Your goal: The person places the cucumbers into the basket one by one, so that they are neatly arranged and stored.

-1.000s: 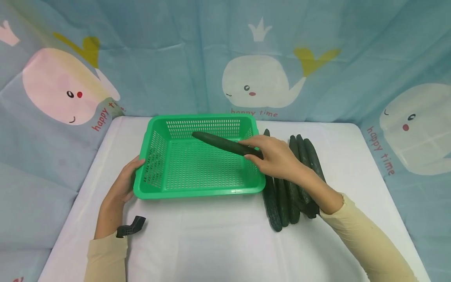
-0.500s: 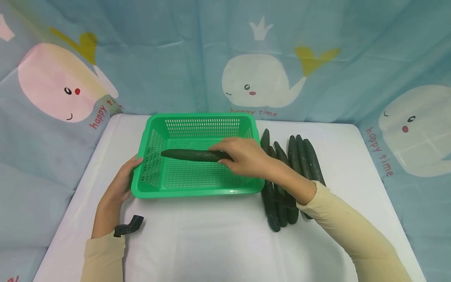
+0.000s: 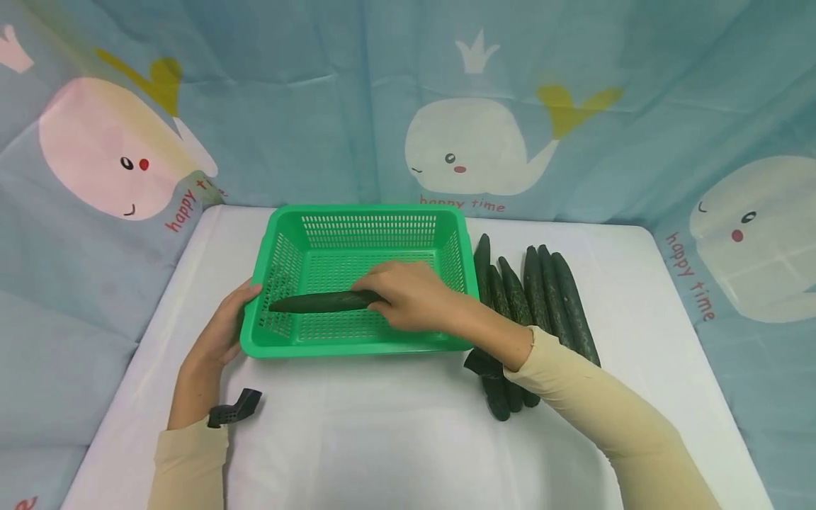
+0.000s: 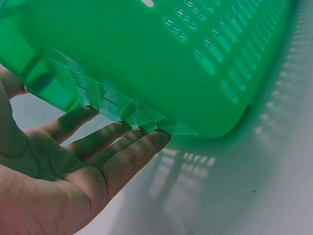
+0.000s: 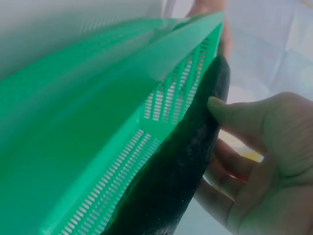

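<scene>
A dark green cucumber [image 3: 321,302] lies across the space over the front half of a green plastic basket [image 3: 357,349], its free end toward the left wall. My right hand [image 3: 411,294] pinches it near its right end; the right wrist view shows the thumb [image 5: 234,115] on one side and fingers on the other. At the basket's left side my left hand [image 3: 223,326] holds the rim, thumb over the edge. In the left wrist view the fingertips [image 4: 159,137] press against the slotted outer wall. The basket floor shows no other cucumber.
Several more cucumbers [image 3: 574,304] lie side by side on the white tablecloth [image 3: 382,439], right of the basket and partly under my right forearm. A blue whale-print curtain [image 3: 306,134] closes off the back and sides.
My right hand has carried the cucumber left and toward me, from the basket's right rim to over its front half, and the cucumber has turned to lie nearly level. The left hand stays put.
</scene>
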